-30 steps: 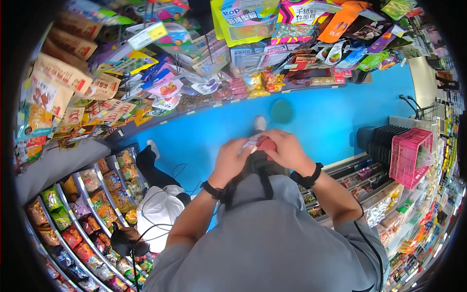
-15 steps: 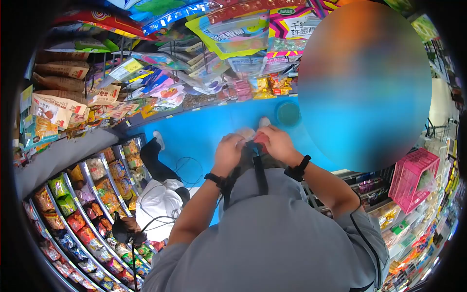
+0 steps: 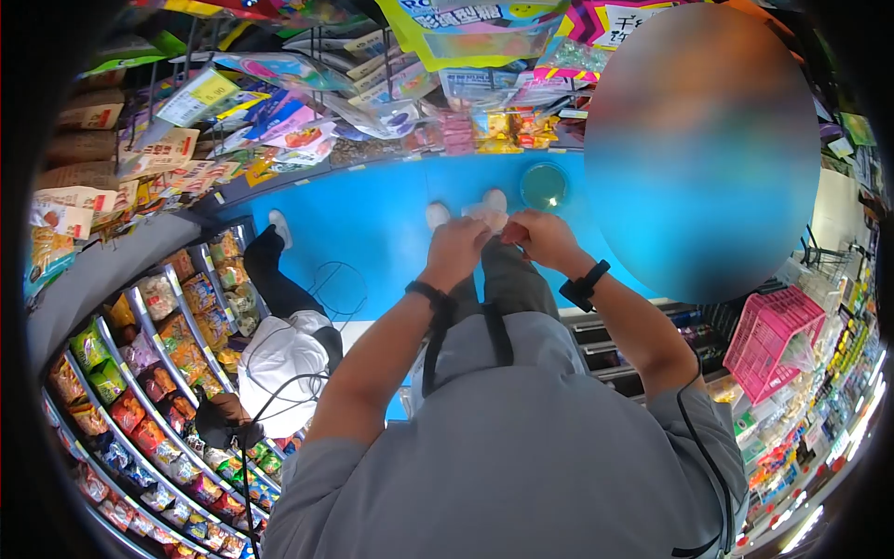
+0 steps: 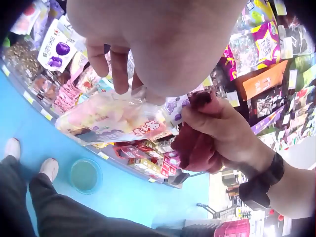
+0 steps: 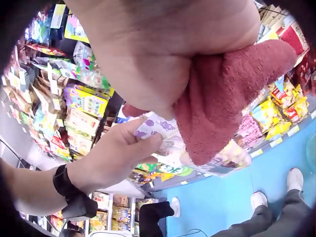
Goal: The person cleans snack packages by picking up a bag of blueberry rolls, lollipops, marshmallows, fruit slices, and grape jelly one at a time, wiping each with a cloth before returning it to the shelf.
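Observation:
My left hand (image 3: 456,247) pinches a clear plastic snack bag (image 4: 108,116) by its top edge. The bag has purple and red print and pale contents, and it hangs above the floor in the left wrist view. In my right hand (image 3: 549,240) I hold a dark red, fuzzy cloth (image 5: 212,103), bunched between fingers and palm, with loose ends sticking out. The cloth sits close beside the bag and overlaps it in the right wrist view. Both hands are in front of my body, near each other.
Racks of hanging snack bags (image 3: 307,135) run along the front. Sloped shelves of packets (image 3: 177,345) stand at left, beside a low person in a white top (image 3: 284,368). A round teal bin (image 3: 544,186) stands on the blue floor (image 3: 363,219); a pink basket (image 3: 773,345) is at right. A blurred oval covers part of the view.
My hands have moved forward, away from my body, still holding bag and cloth. The head view has shifted, so my shoes and legs show more. The blurred oval has appeared on the right.

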Tool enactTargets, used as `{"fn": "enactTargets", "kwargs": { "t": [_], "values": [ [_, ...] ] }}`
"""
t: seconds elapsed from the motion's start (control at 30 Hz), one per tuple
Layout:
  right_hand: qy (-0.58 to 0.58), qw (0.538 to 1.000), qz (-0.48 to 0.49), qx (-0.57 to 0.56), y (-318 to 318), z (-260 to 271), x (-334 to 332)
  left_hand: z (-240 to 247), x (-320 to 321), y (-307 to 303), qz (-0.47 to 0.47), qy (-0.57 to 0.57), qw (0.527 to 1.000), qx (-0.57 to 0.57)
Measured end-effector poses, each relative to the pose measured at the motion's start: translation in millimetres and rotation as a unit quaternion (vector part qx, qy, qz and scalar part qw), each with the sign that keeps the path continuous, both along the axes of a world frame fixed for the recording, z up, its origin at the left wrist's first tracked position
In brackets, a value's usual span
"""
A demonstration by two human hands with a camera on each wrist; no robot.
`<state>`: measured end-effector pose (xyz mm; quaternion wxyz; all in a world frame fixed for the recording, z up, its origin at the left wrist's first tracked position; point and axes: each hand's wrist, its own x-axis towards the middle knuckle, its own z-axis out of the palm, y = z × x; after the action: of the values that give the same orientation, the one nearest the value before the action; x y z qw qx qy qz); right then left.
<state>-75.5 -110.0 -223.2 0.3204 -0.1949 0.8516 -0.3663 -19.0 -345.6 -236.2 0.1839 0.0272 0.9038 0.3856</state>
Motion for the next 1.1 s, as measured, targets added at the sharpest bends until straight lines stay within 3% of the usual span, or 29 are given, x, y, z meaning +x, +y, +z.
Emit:
{"fn": "enactTargets", "kwargs": {
  "t": [0.07,0.23,0.43,0.67,0.73,0.83,0.97,1.07,1.1],
  "values": [
    [-0.050,0.998,-0.039,-0.005,4.0,0.5,3.6,-9.0,-1.1,6.0,-0.015,-0.009,1.000,0.008],
    [-0.002,0.999,-0.014,0.031,0.6,-10.5,14.4,-31.5,6.3,0.8,-0.019,-0.037,0.998,0.046],
    [-0.060,0.998,-0.015,0.014,-17.9,-32.1,18.9,-43.3,21.6,-25.2,-0.042,-0.051,0.998,-0.002],
    [-0.115,0.993,-0.029,-0.028,-55.0,-76.8,24.7,-77.0,50.7,-56.2,0.032,-0.055,0.998,0.011],
    [-0.069,0.997,-0.014,-0.044,-64.9,-89.9,21.6,-88.9,53.3,-63.2,0.058,-0.026,0.998,0.018],
    [-0.089,0.995,-0.016,-0.052,-75.6,-98.7,21.9,-90.1,49.9,-70.4,0.095,-0.107,0.988,0.055],
    [-0.212,0.970,-0.106,-0.045,-84.4,-124.7,20.4,-126.3,52.1,-73.7,0.126,-0.133,0.983,0.030],
    [-0.154,0.968,-0.200,-0.018,-93.8,-142.9,17.7,-156.7,39.1,-74.3,0.183,-0.171,0.966,0.059],
    [-0.106,0.977,-0.184,-0.022,-92.4,-155.9,19.9,-168.8,37.0,-76.4,0.187,-0.165,0.966,0.061]
  ]
}}
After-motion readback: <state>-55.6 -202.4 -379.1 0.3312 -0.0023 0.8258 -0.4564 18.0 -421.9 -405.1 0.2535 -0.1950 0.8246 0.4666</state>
